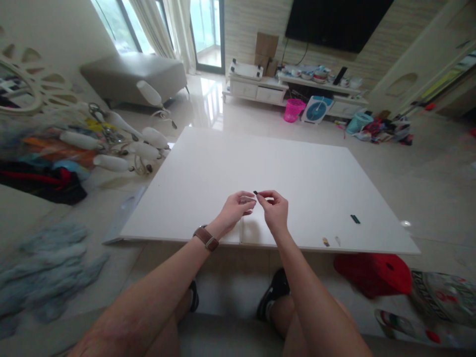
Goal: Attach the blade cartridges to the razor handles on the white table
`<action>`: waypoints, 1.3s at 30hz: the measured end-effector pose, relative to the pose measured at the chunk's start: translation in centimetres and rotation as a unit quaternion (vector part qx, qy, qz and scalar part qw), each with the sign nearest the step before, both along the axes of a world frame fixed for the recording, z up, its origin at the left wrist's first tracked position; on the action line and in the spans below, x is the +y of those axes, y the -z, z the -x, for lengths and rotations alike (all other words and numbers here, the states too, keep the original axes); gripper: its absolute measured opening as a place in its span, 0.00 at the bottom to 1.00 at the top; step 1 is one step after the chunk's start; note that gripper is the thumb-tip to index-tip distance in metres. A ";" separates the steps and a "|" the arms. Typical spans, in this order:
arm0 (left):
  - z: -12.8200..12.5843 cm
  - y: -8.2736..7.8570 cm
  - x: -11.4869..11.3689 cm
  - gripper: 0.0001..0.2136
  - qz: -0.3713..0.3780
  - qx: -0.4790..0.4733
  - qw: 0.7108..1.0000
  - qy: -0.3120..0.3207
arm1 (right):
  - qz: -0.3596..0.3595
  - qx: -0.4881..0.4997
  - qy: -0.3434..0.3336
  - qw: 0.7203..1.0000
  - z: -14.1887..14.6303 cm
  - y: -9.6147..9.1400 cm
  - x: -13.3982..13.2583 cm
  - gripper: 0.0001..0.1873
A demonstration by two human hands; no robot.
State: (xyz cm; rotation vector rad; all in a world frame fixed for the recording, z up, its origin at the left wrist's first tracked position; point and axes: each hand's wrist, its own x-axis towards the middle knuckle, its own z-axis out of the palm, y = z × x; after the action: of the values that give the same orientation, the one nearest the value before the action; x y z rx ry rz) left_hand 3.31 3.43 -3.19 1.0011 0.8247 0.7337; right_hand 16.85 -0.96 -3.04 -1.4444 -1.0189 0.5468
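My right hand pinches a small black piece between thumb and fingertips, above the white tabletop. Close beside it is my left hand, a brown-strapped watch on the wrist. Its fingers are curved with a gap between them and the thumb, and no object can be made out in it. To the right on the tabletop lie thin dark strips. Near the front edge are a small yellow and purple item and a small clear item.
A lamp with several white shades stands at the table's left. Below the right front edge sit a red object and a printed bag. Beyond the table are a pink basket, a blue fan box and a cluttered TV cabinet.
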 end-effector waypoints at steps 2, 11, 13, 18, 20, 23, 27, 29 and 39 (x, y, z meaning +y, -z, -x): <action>-0.1 0.0 -0.4 0.13 -0.004 0.002 1.000 0.016 | -0.024 -0.062 -0.010 0.998 0.4 -0.6 -0.4 0.04; -0.5 0.5 -0.8 0.12 -0.022 -0.037 0.999 0.021 | -0.028 -0.195 -0.053 0.979 0.9 -0.2 -0.7 0.05; -0.5 0.5 -0.8 0.13 -0.013 -0.041 0.999 0.026 | -0.030 -0.197 -0.056 0.978 0.7 0.1 -0.6 0.06; -0.6 0.1 -0.6 0.13 0.033 -0.060 0.997 0.032 | -0.030 -0.197 -0.058 0.978 0.6 0.1 -0.4 0.05; -0.5 0.0 -0.5 0.12 0.047 -0.071 0.996 0.026 | -0.034 -0.192 -0.054 0.979 0.7 -0.2 -0.4 0.05; -0.4 -0.2 -0.4 0.08 0.074 -0.081 0.994 0.012 | -0.040 -0.173 -0.025 0.984 0.8 -0.5 -0.5 0.06; -0.2 -0.4 -0.5 0.06 0.094 -0.077 0.993 -0.010 | -0.024 -0.101 0.018 0.994 0.8 -0.1 -0.5 0.15; -0.1 -0.5 -0.6 0.06 0.093 -0.075 0.993 -0.020 | -0.003 -0.056 0.020 0.998 1.0 0.2 -0.4 0.15; -0.9 -0.6 -0.7 0.05 0.078 -0.089 0.993 -0.004 | 0.050 0.203 -0.039 0.977 2.2 1.5 0.7 0.14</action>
State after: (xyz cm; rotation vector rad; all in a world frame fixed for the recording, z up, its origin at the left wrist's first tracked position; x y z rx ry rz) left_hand 4.22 2.68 -2.63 0.7805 0.7186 0.7419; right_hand 14.62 -0.24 -4.55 -1.3113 -0.7322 0.9194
